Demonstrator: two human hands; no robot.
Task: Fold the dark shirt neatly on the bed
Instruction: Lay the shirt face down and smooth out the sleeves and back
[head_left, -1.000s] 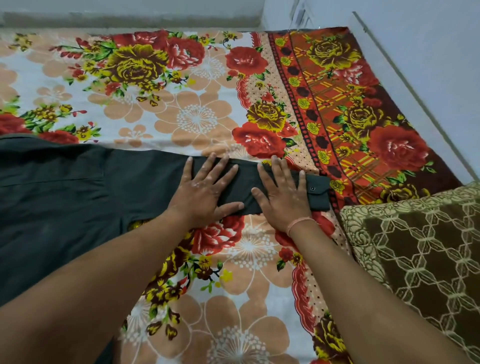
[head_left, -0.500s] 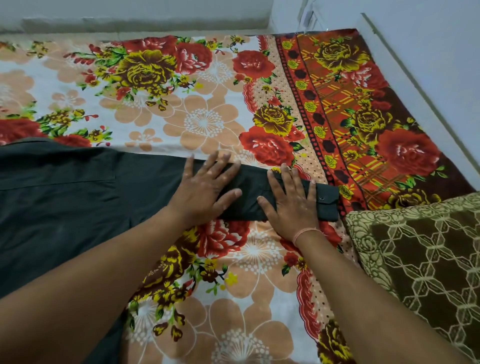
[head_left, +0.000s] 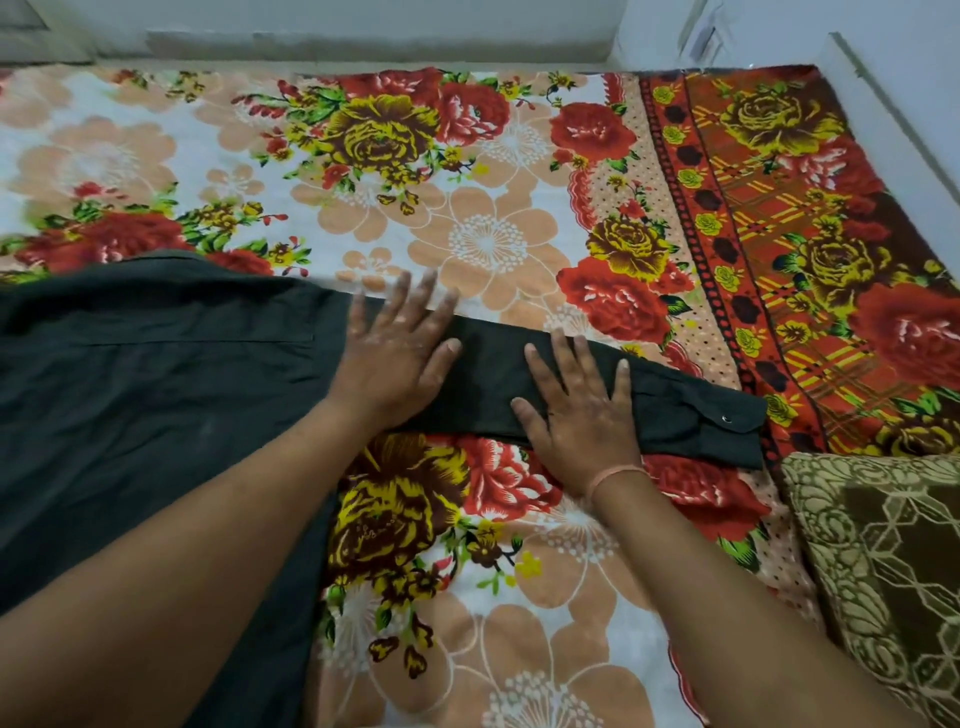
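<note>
Both palms are down on the dark shirt, which lies spread flat on the bed, its body off past the left wrist and its long sleeve running out under both hands. And there's the shift: the left hand is sliding up the sleeve toward the shoulder, its fingers smeared with motion and now reaching past the sleeve's far edge onto the sheet. Half a second ago the two thumbs were almost touching; now a clear strip of dark cloth shows between them. The right hand has given up ground too. It sat just short of the cuff before, and now a good run of cuff, with its metal snap, lies bare beyond the little finger. Neither hand grips anything: all fingers are straight and spread, pressing the fabric flat. A thin pink band circles the right wrist, and a brown patterned cushion sits beyond the cuff's end, on the little-finger side of the right hand. This reads as a smoothing stroke, working creases out of the sleeve before it is turned in. No fold is visible in the sleeve or body yet, so the task looks early. With the cloth lying flat, the likely next move is to lift the cuff end and bring the sleeve across the body.
</note>
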